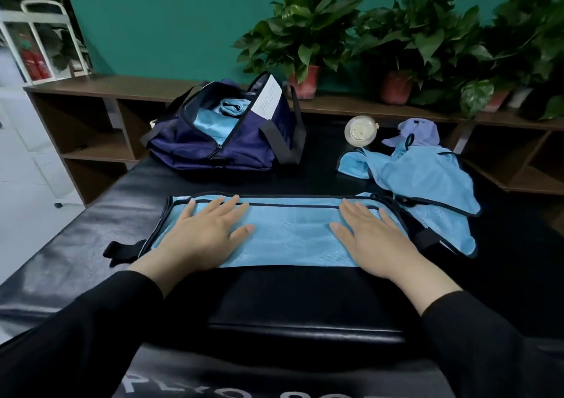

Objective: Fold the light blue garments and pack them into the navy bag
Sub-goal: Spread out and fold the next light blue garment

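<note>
Fabric of a light blue mesh weave, edged in dark piping, makes up the folded garment lying as a long flat rectangle across the middle of the frame on the black padded desk; a short black strap sticks out at each end of it. The left hand and the right hand both lie palm down on the cloth with fingers straight and spread, pressing it flat and gripping nothing; black sleeves cover both forearms. To the right of centre a loose pile of unfolded light blue garments sits crumpled, its lower edge touching the right end of the folded piece. At upper centre the navy bag, soft-sided with black straps, stands unzipped and wide open with light blue cloth already inside and a white printed label on its raised flap. Near the pile, further back, a clear round bottle lies on its side beside a lavender cloth item. Behind the desk runs a brown wooden shelf carrying potted plants in reddish pots against a teal wall.
</note>
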